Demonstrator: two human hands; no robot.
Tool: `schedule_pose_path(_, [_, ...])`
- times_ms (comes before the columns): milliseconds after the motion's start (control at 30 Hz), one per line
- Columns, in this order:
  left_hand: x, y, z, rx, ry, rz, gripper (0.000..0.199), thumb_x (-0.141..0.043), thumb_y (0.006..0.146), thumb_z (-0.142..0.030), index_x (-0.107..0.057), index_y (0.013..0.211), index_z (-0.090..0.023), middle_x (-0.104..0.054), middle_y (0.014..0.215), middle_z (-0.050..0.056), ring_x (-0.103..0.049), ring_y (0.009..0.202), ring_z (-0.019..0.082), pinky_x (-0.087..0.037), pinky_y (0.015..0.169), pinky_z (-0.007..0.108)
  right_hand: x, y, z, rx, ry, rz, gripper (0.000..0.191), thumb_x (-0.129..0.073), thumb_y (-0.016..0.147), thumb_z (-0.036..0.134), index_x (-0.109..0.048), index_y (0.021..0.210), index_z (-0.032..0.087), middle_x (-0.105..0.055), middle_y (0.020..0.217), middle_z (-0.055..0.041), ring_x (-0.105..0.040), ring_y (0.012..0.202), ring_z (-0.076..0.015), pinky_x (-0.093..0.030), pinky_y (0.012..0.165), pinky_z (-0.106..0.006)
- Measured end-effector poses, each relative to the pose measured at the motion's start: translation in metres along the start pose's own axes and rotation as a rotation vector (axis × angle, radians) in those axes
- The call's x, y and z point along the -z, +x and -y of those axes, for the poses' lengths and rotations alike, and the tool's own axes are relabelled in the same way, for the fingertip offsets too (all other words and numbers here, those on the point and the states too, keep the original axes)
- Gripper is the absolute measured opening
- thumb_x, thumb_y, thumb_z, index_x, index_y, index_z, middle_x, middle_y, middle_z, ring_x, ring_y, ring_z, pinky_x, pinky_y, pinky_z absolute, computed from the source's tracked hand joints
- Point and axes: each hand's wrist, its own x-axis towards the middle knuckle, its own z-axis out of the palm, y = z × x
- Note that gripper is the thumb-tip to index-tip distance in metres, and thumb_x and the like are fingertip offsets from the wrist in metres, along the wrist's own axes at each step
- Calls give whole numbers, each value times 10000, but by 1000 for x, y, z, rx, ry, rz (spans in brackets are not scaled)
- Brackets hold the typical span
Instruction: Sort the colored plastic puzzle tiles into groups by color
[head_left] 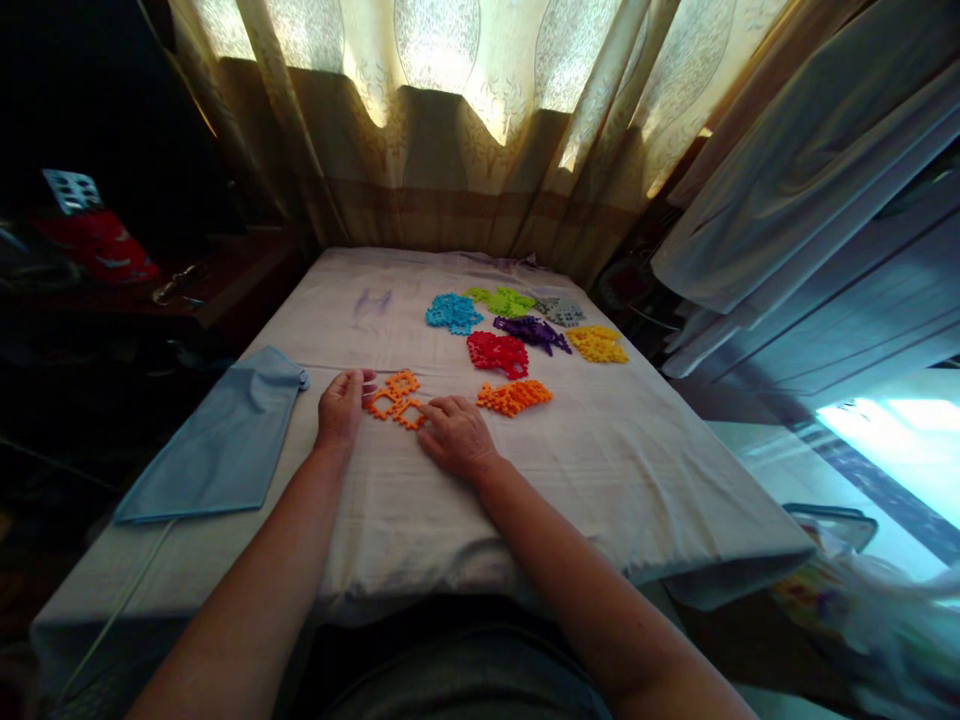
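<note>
Three orange square frames (403, 382) with notched edges lie close together on the cloth-covered table, seemingly joined at their corners. My left hand (343, 405) is at their left side, its fingers closed on the edge of the left orange frame (382, 404). On the other side, my right hand (457, 432) is palm down, with its fingertips closed at the right edge of the nearest orange frame (409, 414). Just beyond my right hand lies a pile of loose orange pieces (515, 397). My left thumb is mostly hidden.
Farther back are piles of red (498, 354), blue (454, 313), lime green (510, 301), purple (532, 333), grey (561, 311) and yellow pieces (598, 344). A folded light-blue cloth (217, 440) lies on the left. Curtains (450, 150) hang behind the table (600, 500).
</note>
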Motion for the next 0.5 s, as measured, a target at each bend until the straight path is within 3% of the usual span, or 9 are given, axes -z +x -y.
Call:
schedule_pose_path(167, [0, -1, -1, 1, 17, 15, 383, -584, 784, -526, -652, 863, -158, -723, 941, 91, -677, 742, 145, -553, 660, 261, -4, 2, 1, 44, 0, 9, 258, -606, 899, 388, -697, 1091, 243, -620, 1246, -96, -523, 1143, -262, -410, 980, -421])
schedule_pose_path(300, [-1, -1, -2, 5, 13, 11, 376, -590, 781, -525, -654, 844, -160, -724, 930, 90, -679, 754, 154, -553, 646, 259, -5, 1, -1, 51, 51, -27, 147, -599, 908, 308, -707, 926, 210, -665, 1167, -86, -553, 1096, -234, -418, 974, -393])
schedule_pose_path(500, [0, -2, -2, -1, 24, 16, 397, -589, 775, -540, -654, 850, -155, -719, 938, 93, -679, 760, 155, -548, 649, 258, -6, -2, -3, 52, 80, -134, 122, -587, 912, 253, -693, 940, 200, -689, 1141, -84, -579, 1078, -223, -431, 969, -382])
